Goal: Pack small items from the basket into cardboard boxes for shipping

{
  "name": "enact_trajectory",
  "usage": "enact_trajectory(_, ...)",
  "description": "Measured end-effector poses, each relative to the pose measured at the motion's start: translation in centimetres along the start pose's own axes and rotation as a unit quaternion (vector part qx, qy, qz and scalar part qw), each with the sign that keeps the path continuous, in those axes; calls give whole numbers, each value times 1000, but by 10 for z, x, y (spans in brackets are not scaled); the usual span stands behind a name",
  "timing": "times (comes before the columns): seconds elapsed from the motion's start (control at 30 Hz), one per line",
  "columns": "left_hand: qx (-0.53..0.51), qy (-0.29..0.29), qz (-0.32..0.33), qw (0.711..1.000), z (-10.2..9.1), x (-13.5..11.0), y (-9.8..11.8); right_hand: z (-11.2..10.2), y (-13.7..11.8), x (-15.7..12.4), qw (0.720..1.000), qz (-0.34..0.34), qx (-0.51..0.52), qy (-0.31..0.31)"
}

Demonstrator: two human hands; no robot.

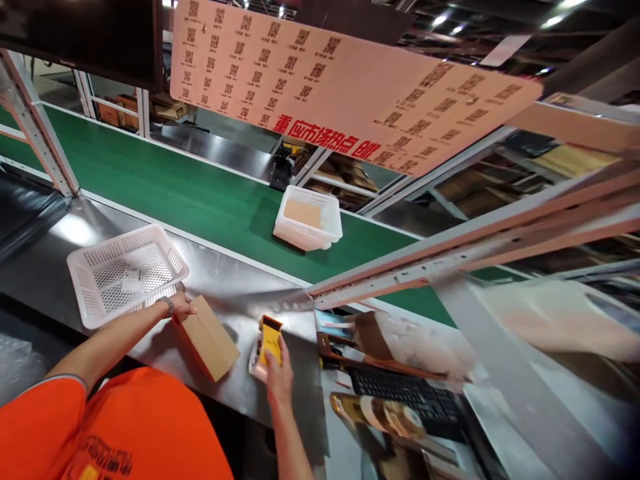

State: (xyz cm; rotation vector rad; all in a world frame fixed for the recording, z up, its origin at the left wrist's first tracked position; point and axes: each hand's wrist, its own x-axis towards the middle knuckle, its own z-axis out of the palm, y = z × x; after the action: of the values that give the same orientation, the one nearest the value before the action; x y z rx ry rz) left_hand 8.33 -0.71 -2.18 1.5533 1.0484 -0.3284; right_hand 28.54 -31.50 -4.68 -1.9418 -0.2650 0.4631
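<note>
A brown cardboard box (209, 339) stands on the metal worktop (220, 267), turned at an angle in front of my body. My left hand (182, 305) grips its far left end, with part of the fingers hidden. Just beyond that wrist is a white perforated plastic basket (127, 273) with a white label or slip lying inside. To the right of the box, my right hand (279, 368) is closed around a small yellow, black and white item (271, 339). Its exact kind is unclear, and the thumb lies across its yellow face.
Behind the worktop runs a green conveyor belt (200, 200) carrying stacked white baskets (307, 233) with a cardboard piece inside. A board of QR codes (350, 87) hangs overhead. On the right are a slanting metal post (390, 270), a black keyboard (410, 393) and tape rolls (395, 417).
</note>
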Motion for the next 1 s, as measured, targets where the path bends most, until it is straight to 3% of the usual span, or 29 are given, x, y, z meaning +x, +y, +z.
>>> enact_trajectory(0.07,1,-18,-7,1000,2,2,4,1,-26,-14,992,24,126,3)
enact_trajectory(0.13,5,-33,-12,999,4,3,8,15,-46,-30,981,40,192,-12)
enact_trajectory(0.27,19,-44,-9,999,4,1,14,57,-60,-52,981,48,169,-81)
enact_trajectory(0.37,32,-43,-4,999,2,-1,15,72,-55,-53,983,39,145,-104)
enact_trajectory(0.47,49,-23,9,999,1,-6,16,69,-47,-50,983,41,140,-109)
enact_trajectory(0.67,24,129,95,987,12,-22,22,65,-43,-56,986,18,132,-102)
enact_trajectory(0.73,-22,110,95,989,19,-24,27,64,-45,-60,985,6,123,-117)
enact_trajectory(0.87,-110,1,45,993,31,-21,33,60,-52,-69,987,-26,102,-119)
enact_trajectory(1.0,-154,3,36,987,31,-17,29,58,-57,-72,987,-63,56,-134)
